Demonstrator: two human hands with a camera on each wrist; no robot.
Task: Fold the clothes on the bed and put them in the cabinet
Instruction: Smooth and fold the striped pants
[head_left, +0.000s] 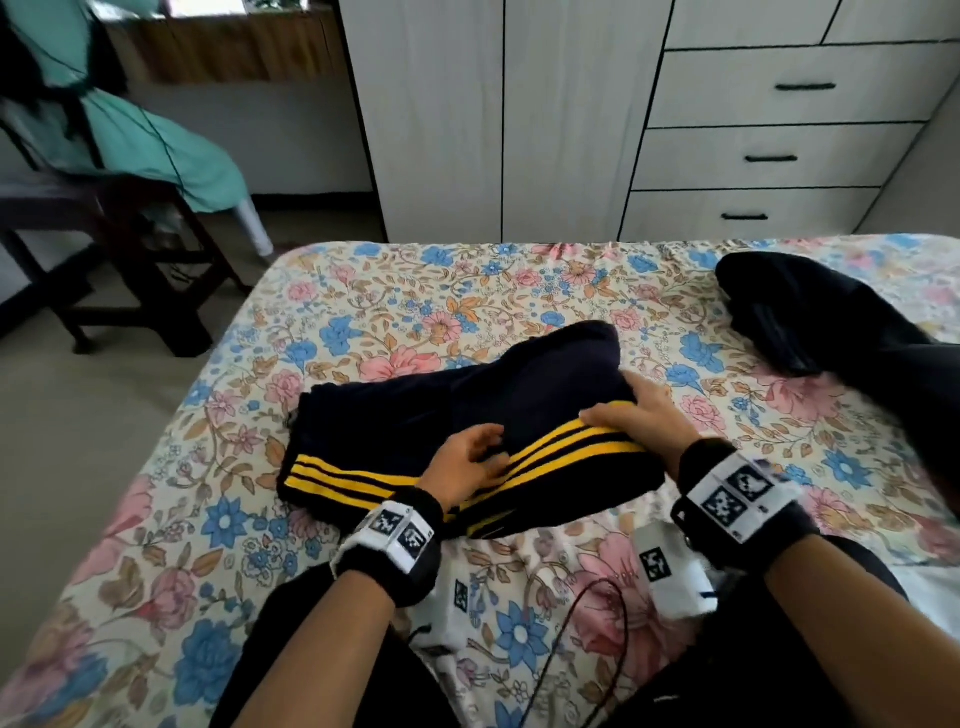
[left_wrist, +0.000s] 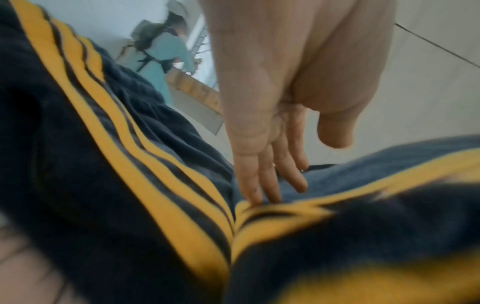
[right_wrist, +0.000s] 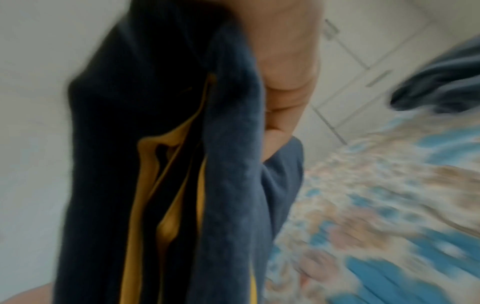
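The dark blue pants (head_left: 457, 415) w/ yellow stripes lie in the middle of the bed (head_left: 395, 291), near the person's side. They look partly folded: the right end is doubled up into a thick stack, and the left end lies flat on the sheet.

The right hand (head_left: 639, 410) holds that thick end, thumb on top and fingers tucked round the edge, so it has a real hold on the cloth. The right wrist view is blurry, but it looks like a few layers are bunched in that hand. The left hand (head_left: 467, 462) is loose, w/ straight fingers (left_wrist: 262, 181) pressing down on the stripes at the fold line; it grips nothing.

So the step in hand is prob. folding, not putting away yet. Next move, I think: bring the thick end over to the left while the left hand keeps the crease down, then pat it flat.

A second dark piece of clothing (head_left: 810, 312) sits at the far right of the bed, not folded yet. The white cabinet (head_left: 571, 114) stands past the end of the bed, doors and drawers closed, so one has to be opened before anything goes in.
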